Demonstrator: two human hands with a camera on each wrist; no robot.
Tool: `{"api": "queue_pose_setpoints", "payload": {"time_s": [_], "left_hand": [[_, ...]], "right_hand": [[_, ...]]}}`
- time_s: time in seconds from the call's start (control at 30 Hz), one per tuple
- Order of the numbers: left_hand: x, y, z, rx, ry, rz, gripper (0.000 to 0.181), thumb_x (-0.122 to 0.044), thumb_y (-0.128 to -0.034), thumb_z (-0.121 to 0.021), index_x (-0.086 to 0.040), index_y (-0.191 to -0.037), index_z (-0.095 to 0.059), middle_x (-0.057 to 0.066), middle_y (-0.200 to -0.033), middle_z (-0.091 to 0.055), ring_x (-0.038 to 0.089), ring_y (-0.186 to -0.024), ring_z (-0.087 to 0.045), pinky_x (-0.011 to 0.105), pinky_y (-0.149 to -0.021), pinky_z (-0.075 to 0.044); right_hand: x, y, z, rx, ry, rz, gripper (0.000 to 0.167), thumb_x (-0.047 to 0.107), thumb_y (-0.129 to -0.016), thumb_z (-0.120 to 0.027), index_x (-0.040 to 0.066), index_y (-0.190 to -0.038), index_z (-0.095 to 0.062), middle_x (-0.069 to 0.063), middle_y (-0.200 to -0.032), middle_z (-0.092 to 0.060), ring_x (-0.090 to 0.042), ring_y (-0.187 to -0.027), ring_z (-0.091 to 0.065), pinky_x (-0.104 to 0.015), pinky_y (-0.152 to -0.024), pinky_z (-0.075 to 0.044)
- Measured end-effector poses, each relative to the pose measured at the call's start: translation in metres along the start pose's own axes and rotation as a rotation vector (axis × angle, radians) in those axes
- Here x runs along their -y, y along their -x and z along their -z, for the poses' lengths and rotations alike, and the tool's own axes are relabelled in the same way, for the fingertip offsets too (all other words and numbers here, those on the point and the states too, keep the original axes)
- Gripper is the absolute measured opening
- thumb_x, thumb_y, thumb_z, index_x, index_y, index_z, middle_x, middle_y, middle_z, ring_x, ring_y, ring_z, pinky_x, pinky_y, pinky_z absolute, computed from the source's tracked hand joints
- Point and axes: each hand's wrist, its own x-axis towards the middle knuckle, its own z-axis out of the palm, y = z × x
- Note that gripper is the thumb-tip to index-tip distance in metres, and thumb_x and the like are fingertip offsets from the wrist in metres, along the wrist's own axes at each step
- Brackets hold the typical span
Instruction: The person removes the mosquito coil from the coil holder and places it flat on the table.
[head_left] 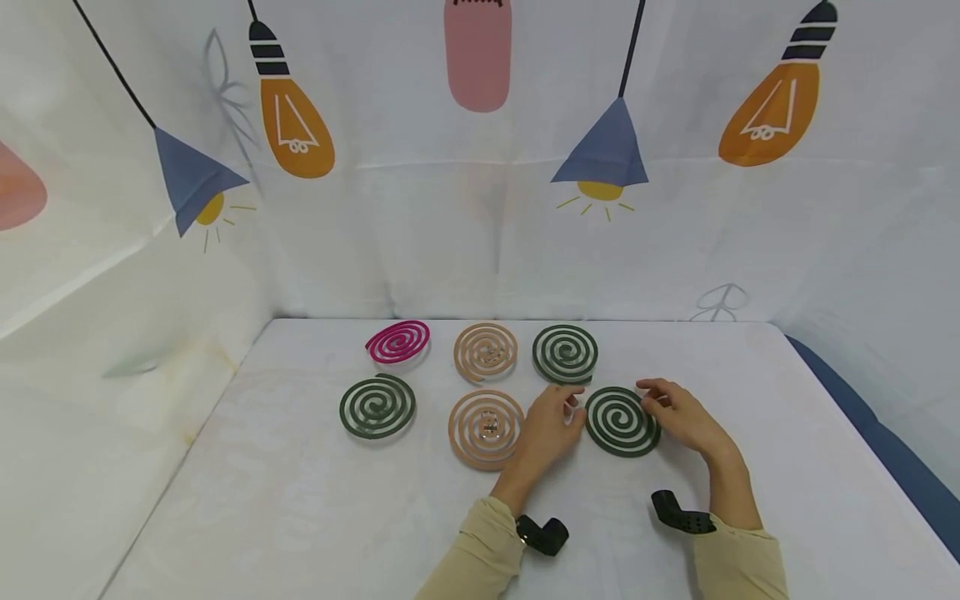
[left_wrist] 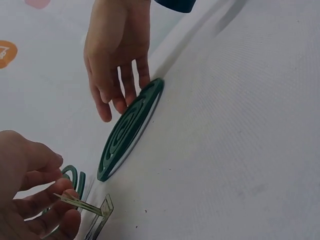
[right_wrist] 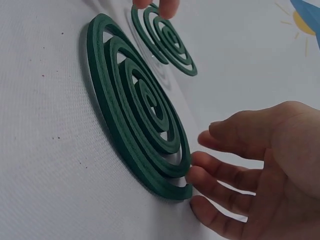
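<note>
My left hand (head_left: 545, 427) hovers with bent fingers between a tan spiral coil (head_left: 461, 417) and the nearer right dark green coil (head_left: 611, 423). In the left wrist view, a thin metal coil stand (left_wrist: 102, 210) overlaps its fingers (left_wrist: 37, 202); whether they pinch it or it stands below cannot be made out. My right hand (head_left: 684, 421) is at that green coil's right edge. The right wrist view shows its fingertips (right_wrist: 197, 175) at the rim of the green coil (right_wrist: 112, 100), thumb apart, not gripping. The coil lies flat on the table.
Along the back lie a magenta coil (head_left: 397, 342), another tan coil (head_left: 459, 354) and a green coil (head_left: 565, 354). One more green coil (head_left: 377, 407) is at front left. A metal stand (head_left: 490, 425) rests on the nearer tan coil. Printed cloth (head_left: 420, 225) hangs behind the white table (head_left: 262, 500).
</note>
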Motion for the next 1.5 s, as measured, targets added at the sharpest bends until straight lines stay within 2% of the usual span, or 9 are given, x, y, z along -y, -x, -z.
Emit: {"api": "queue_pose_setpoints", "payload": {"time_s": [0.23, 0.37, 0.47, 0.7, 0.83, 1.0, 1.1, 1.3, 1.5], "left_hand": [[0.001, -0.006, 0.003, -0.056, 0.153, -0.003, 0.033, -0.008, -0.0844, -0.062, -0.006, -0.117, -0.063, 0.007, -0.096, -0.062, 0.016, -0.086, -0.062, 0.017, -0.072, -0.049], [0.0, -0.009, 0.009, -0.049, 0.294, 0.063, 0.039, -0.004, -0.0842, -0.059, -0.002, -0.123, -0.058, 0.011, -0.103, -0.059, 0.021, -0.093, -0.061, 0.021, -0.077, -0.052], [0.001, -0.011, 0.014, -0.045, 0.346, 0.125, 0.044, -0.004, -0.0841, -0.058, -0.002, -0.128, -0.054, 0.012, -0.108, -0.057, 0.021, -0.099, -0.059, 0.02, -0.08, -0.051], [0.002, -0.016, 0.021, -0.092, 0.532, 0.19, 0.052, -0.006, -0.0835, -0.059, 0.006, -0.132, -0.046, 0.022, -0.116, -0.051, 0.035, -0.111, -0.056, 0.028, -0.086, -0.053], [0.002, -0.017, 0.022, -0.089, 0.569, 0.244, 0.058, -0.01, -0.0841, -0.06, 0.004, -0.137, -0.04, 0.024, -0.123, -0.044, 0.038, -0.117, -0.05, 0.033, -0.091, -0.052], [-0.003, -0.018, 0.023, -0.087, 0.532, 0.306, 0.071, -0.018, -0.0837, -0.062, 0.002, -0.143, -0.029, 0.026, -0.134, -0.035, 0.04, -0.126, -0.041, 0.043, -0.097, -0.047], [-0.006, -0.019, 0.024, -0.069, 0.527, 0.381, 0.079, -0.023, -0.0843, -0.063, -0.001, -0.148, -0.02, 0.026, -0.144, -0.028, 0.042, -0.133, -0.033, 0.051, -0.106, -0.037], [-0.005, -0.024, 0.023, -0.027, 0.657, 0.542, 0.084, -0.026, -0.0868, -0.062, -0.011, -0.152, -0.012, 0.02, -0.155, -0.016, 0.04, -0.142, -0.02, 0.054, -0.115, -0.018], [0.001, -0.027, 0.023, -0.02, 0.763, 0.594, 0.085, -0.026, -0.0868, -0.062, -0.01, -0.152, -0.011, 0.023, -0.155, -0.016, 0.038, -0.144, -0.018, 0.052, -0.116, -0.015]], "right_hand": [[0.0, -0.002, 0.0, -0.065, -0.026, 0.006, 0.039, 0.018, -0.099, -0.044, 0.0, -0.133, -0.045, -0.024, -0.119, -0.053, -0.044, -0.115, -0.049, -0.053, -0.086, -0.047], [0.003, -0.003, 0.001, -0.072, -0.064, 0.019, 0.041, 0.021, -0.1, -0.043, 0.0, -0.135, -0.042, -0.026, -0.124, -0.052, -0.046, -0.119, -0.046, -0.058, -0.092, -0.044], [0.005, -0.004, 0.002, -0.08, -0.091, 0.027, 0.042, 0.022, -0.101, -0.042, 0.001, -0.137, -0.041, -0.026, -0.125, -0.051, -0.045, -0.121, -0.045, -0.058, -0.094, -0.042], [0.01, -0.008, 0.0, -0.087, -0.161, 0.062, 0.044, 0.022, -0.101, -0.044, 0.0, -0.138, -0.039, -0.026, -0.131, -0.05, -0.043, -0.124, -0.043, -0.058, -0.099, -0.038], [0.011, -0.01, -0.001, -0.079, -0.189, 0.073, 0.047, 0.023, -0.1, -0.045, 0.0, -0.14, -0.037, -0.026, -0.134, -0.048, -0.043, -0.125, -0.042, -0.058, -0.099, -0.038], [0.014, -0.016, -0.003, -0.06, -0.209, 0.083, 0.05, 0.025, -0.1, -0.046, -0.001, -0.142, -0.034, -0.026, -0.137, -0.045, -0.044, -0.128, -0.04, -0.059, -0.101, -0.037], [0.015, -0.022, -0.004, -0.048, -0.21, 0.08, 0.053, 0.025, -0.1, -0.045, -0.002, -0.143, -0.031, -0.027, -0.139, -0.042, -0.045, -0.129, -0.038, -0.06, -0.103, -0.035], [0.018, -0.037, -0.008, -0.042, -0.224, 0.048, 0.053, 0.022, -0.1, -0.044, -0.002, -0.145, -0.028, -0.027, -0.139, -0.041, -0.044, -0.126, -0.043, -0.054, -0.101, -0.041], [0.02, -0.05, -0.015, -0.039, -0.275, 0.023, 0.053, 0.019, -0.1, -0.044, -0.003, -0.144, -0.027, -0.028, -0.139, -0.04, -0.041, -0.121, -0.049, -0.048, -0.097, -0.047]]}}
